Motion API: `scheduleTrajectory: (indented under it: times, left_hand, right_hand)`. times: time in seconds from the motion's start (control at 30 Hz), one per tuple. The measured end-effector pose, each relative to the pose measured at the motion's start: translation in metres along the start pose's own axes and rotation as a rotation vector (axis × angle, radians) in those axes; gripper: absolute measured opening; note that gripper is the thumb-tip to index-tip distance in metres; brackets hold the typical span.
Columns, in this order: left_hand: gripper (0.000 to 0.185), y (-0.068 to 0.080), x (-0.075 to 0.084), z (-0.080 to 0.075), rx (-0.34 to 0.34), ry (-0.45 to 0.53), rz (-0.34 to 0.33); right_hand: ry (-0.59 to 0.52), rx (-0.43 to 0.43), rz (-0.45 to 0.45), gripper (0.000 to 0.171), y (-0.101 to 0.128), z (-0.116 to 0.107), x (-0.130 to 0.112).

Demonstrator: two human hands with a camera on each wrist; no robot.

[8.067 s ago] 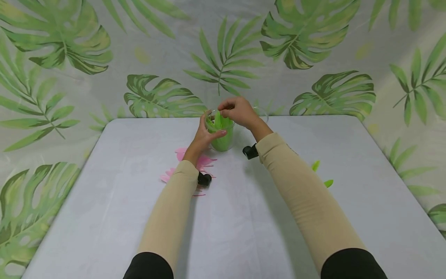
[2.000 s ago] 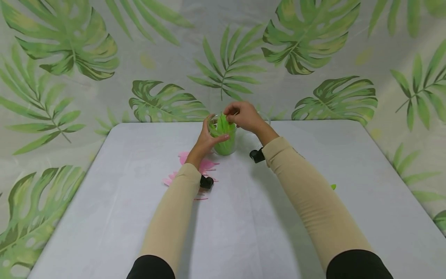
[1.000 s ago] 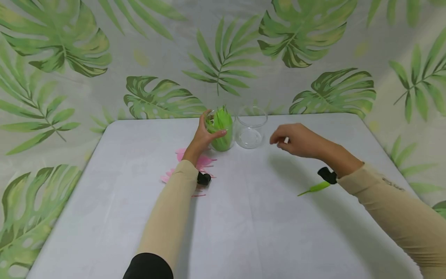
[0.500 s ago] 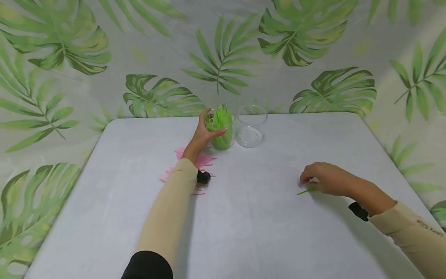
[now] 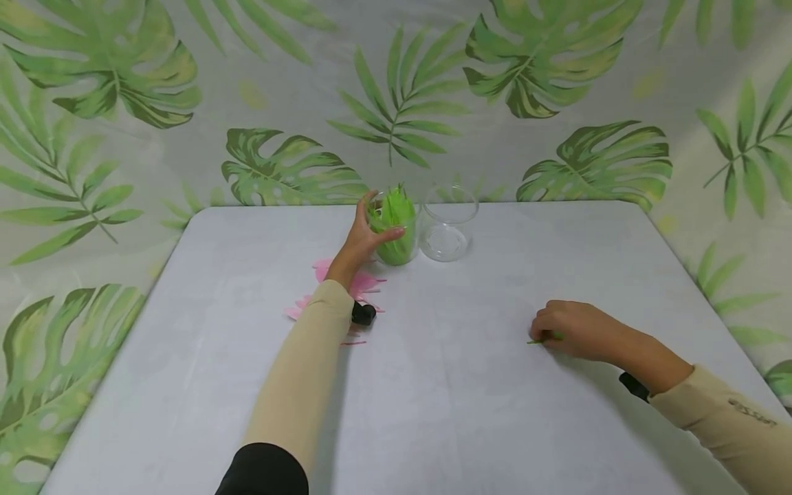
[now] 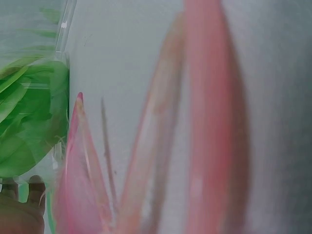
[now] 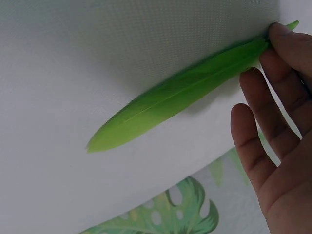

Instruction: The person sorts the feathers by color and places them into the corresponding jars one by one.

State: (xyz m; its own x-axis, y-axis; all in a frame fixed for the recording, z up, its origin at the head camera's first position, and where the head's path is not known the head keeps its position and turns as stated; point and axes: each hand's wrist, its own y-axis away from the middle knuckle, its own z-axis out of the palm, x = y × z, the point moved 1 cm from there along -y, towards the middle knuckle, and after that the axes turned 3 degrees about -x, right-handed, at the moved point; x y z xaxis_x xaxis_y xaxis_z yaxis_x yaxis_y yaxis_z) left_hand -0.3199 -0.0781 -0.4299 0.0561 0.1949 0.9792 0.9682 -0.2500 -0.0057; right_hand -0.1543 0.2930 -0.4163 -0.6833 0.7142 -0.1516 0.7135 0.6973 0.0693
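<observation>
Your left hand (image 5: 361,240) curls around the clear jar of green feathers (image 5: 394,227) at the table's (image 5: 433,412) far edge, pink feathers (image 5: 353,289) lying beneath that wrist. An empty jar (image 5: 447,223) stands just beside. At right, your right hand (image 5: 572,330) pinches the quill end of a loose green feather (image 7: 180,95), its length flat on the table and its tip pointing away from your fingers (image 7: 280,58).

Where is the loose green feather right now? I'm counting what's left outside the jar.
Head view: the green feather lies on the table's right side, under the right hand.
</observation>
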Motion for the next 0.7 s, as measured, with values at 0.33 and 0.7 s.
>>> scheduleTrajectory:
  times: [0.33,0.7]
  left_hand:
    - [0.098,-0.001,0.001,0.001,-0.012,-0.004,0.002]
    - [0.099,-0.001,0.0,-0.001,-0.009,0.005,-0.005]
  right_hand:
    - [-0.033,-0.001,0.061,0.024,-0.004,-0.004,-0.001]
    - [-0.113,0.254,0.081,0.023,-0.019,-0.039,0.027]
